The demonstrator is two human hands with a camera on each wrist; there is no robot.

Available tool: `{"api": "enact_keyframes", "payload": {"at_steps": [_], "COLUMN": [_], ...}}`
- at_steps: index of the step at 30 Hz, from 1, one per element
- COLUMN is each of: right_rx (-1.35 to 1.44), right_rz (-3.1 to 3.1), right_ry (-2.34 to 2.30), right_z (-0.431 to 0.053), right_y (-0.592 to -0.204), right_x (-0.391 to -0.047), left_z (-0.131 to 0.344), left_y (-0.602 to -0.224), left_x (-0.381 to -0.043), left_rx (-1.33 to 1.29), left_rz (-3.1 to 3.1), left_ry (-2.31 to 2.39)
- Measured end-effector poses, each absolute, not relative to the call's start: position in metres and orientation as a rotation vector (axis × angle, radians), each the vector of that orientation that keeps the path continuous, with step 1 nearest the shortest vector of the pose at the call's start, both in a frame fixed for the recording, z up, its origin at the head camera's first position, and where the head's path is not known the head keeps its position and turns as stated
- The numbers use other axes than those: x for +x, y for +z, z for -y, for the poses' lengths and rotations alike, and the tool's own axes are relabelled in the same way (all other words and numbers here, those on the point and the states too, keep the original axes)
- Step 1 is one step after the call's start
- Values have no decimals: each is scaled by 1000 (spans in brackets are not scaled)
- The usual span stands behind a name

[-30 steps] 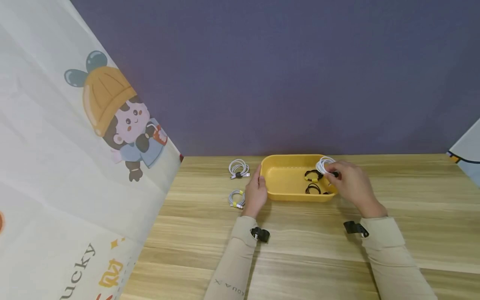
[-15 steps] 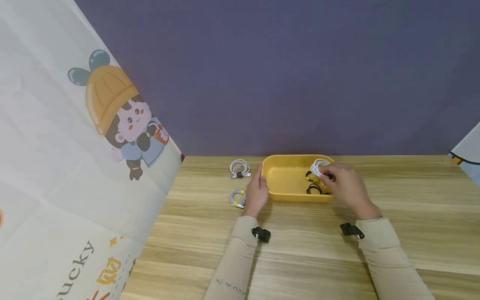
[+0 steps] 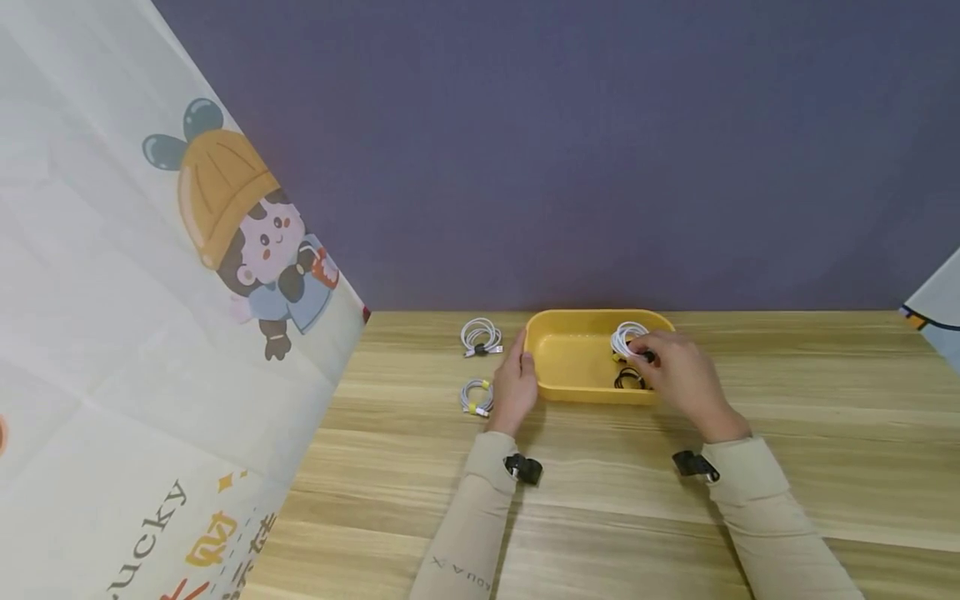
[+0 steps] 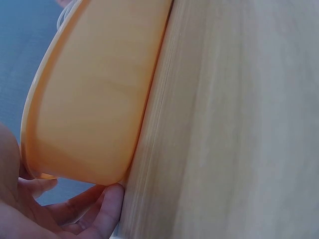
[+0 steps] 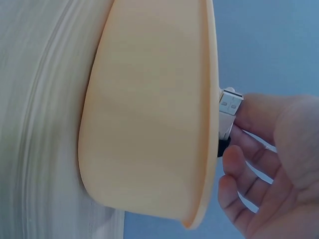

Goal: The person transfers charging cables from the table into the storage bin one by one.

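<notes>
Pinching the white cable (image 3: 617,341) with the right hand (image 3: 686,379), over the right part of the yellow tray (image 3: 592,396) — likely a light, springy coil, slightly slick, hardly fragile; best taken at the black tie (image 5: 224,148), beside the plug (image 5: 231,102). Gripping the tray's left end with the left hand (image 3: 515,387).

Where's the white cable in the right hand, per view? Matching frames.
Head: white cable right of centre, over the yellow tray's right part, pinched by the right hand.
Left wrist: top-left, only white loops past the tray's rim.
Right wrist: right of centre, USB plug showing between rim and hand.
Shared landmark: the yellow tray.
</notes>
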State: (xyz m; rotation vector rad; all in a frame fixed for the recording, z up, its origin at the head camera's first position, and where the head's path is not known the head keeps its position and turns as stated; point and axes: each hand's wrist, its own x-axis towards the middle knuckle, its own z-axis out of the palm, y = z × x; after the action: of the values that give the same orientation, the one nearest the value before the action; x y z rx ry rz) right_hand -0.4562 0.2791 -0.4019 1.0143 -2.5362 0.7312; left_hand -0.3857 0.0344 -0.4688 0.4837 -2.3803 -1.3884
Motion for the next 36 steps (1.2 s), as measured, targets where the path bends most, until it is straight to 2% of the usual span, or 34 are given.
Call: {"api": "enact_keyframes", "payload": {"at_steps": [17,21,36], "right_rx": [1024,991,905], "right_rz": [2493,2499,2496], "right_ry": [776,776,785], "right_z": [-264,-257,-242], "right_y": [-412,-415,-436], "right_x": [-452,-434,-400], "left_z": [-33,-28,-19], "left_y": [-469,-469,-478], "left_x": [-385,-374,-352], "left_rx": [485,458,399], "left_rz": [2364,2382,2423], "left_ry": [-1410,-1419,-1405]}}
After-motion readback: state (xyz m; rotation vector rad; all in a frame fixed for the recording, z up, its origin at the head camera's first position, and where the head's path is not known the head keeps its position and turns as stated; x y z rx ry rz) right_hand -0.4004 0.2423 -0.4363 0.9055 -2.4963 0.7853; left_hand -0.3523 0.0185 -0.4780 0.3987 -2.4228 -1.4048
